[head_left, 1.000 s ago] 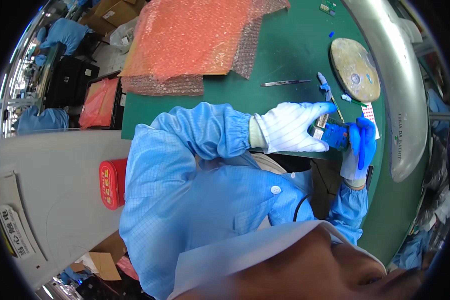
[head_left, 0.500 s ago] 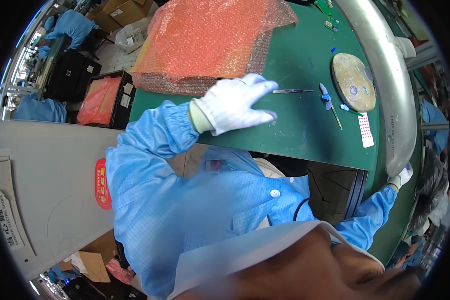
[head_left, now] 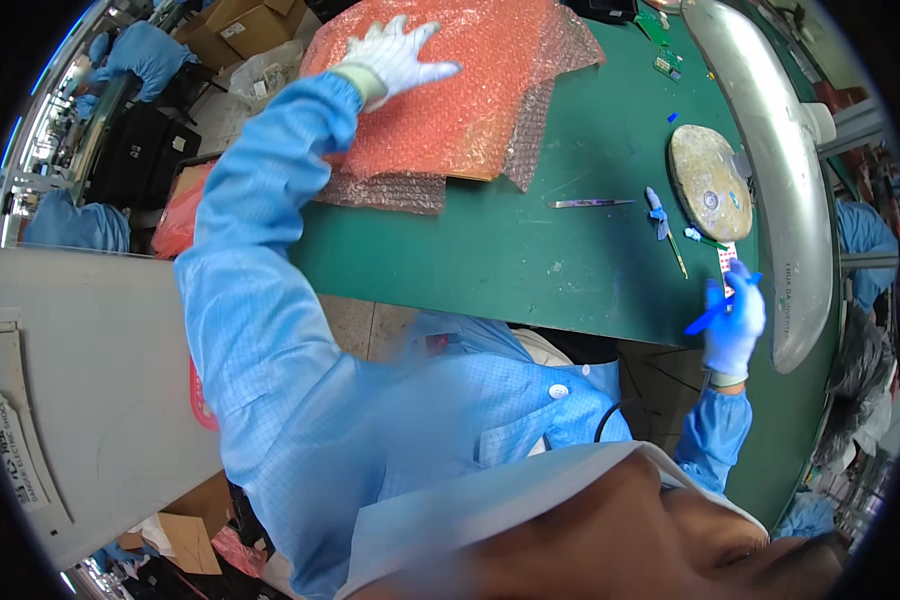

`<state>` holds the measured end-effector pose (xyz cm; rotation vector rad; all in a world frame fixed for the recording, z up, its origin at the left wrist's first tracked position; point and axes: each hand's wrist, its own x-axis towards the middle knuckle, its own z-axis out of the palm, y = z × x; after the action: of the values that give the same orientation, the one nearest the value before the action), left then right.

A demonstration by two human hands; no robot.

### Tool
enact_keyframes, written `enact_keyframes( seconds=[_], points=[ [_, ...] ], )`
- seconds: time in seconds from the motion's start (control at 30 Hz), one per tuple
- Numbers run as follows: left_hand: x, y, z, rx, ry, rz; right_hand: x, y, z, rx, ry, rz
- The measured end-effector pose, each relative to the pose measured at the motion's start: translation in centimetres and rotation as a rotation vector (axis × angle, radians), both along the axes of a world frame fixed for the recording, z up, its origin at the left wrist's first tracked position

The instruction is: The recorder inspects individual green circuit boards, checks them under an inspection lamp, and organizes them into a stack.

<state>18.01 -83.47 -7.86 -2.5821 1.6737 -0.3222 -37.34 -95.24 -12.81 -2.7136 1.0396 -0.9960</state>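
My left hand (head_left: 395, 60), in a white glove, lies with fingers spread on a sheet of red bubble wrap (head_left: 440, 110). Clear bubble wrap (head_left: 385, 192) shows under its near edge. My right hand (head_left: 735, 330), gloved with blue-stained fingers, is closed around a slim blue pen-like stick (head_left: 710, 316). Just beyond that hand is a strip of small red-marked labels (head_left: 727, 258), partly covered by the fingers. Pointed metal tweezers (head_left: 590, 203) lie between the wrap and a blue-wrapped tool (head_left: 657, 212). A thin brush-like stick (head_left: 678, 255) lies beside the tool.
A long grey lamp head (head_left: 770, 150) arches over the table's right side. Next to it sits a stained, rounded stone-like plate (head_left: 708, 180). Small green circuit boards (head_left: 667, 65) lie at the back. A grey panel (head_left: 90, 380) stands at left. Other people work beyond.
My left hand has moved away and to the left, onto the red wrap, which has shifted. My right hand has come left from under the lamp, now showing the blue stick.
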Motion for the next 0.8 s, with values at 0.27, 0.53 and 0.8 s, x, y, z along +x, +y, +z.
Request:
enact_keyframes(
  seconds=[0.27,0.53,0.8],
  points=[
    [9.5,-10.7,-3.2,0.026,-0.003,0.286,7.4,2.6,3.9,-0.013,0.201,0.242],
    [12.9,-11.3,-3.7,0.091,0.111,0.323,15.7,-0.8,4.4,0.04,0.17,0.288],
    [13.5,-8.1,-8.4,0.145,0.175,0.179,35.8,-10.0,5.5,-0.149,0.132,0.403]
  ],
)
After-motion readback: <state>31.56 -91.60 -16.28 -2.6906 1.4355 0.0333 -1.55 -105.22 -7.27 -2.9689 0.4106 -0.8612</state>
